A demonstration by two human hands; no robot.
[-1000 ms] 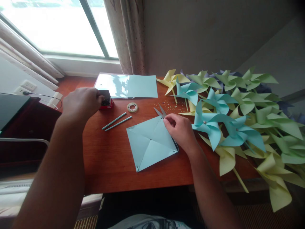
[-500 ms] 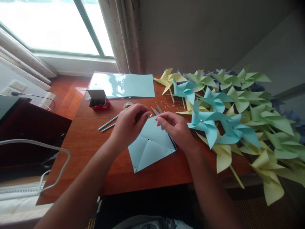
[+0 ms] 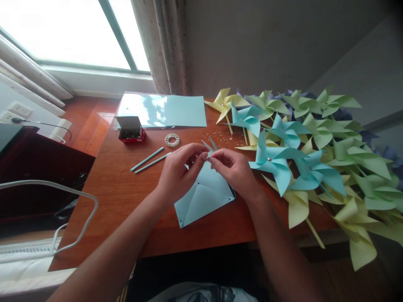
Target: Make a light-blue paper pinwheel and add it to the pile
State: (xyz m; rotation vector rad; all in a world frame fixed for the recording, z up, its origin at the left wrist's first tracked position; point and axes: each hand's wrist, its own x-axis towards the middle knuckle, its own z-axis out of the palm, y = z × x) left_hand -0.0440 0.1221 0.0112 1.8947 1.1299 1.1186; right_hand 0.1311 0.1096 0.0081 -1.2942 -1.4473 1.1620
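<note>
My left hand (image 3: 180, 172) and my right hand (image 3: 235, 171) meet fingertip to fingertip above a light-blue paper square (image 3: 206, 195). Pinched between them is a small shiny metal fastener (image 3: 209, 159), mostly covered by the fingers. Creases run across the square, and small holes show at its centre and corners. Behind my fingers the pointed blades of a pair of scissors (image 3: 213, 143) stick out. Two light-blue paper sticks (image 3: 147, 159) lie to the left of my left hand, one partly behind it.
A small open red box (image 3: 132, 136) with dark metal bits stands at the left, near a roll of tape (image 3: 172, 140). Blue sheets (image 3: 185, 111) lie at the back. Many paper pinwheels (image 3: 272, 159) crowd the right side. Tiny scraps (image 3: 225, 138) are scattered by the scissors.
My left hand has moved right, so its fingertips now meet those of my right hand at the metal fastener. The tape roll is now fully uncovered.
</note>
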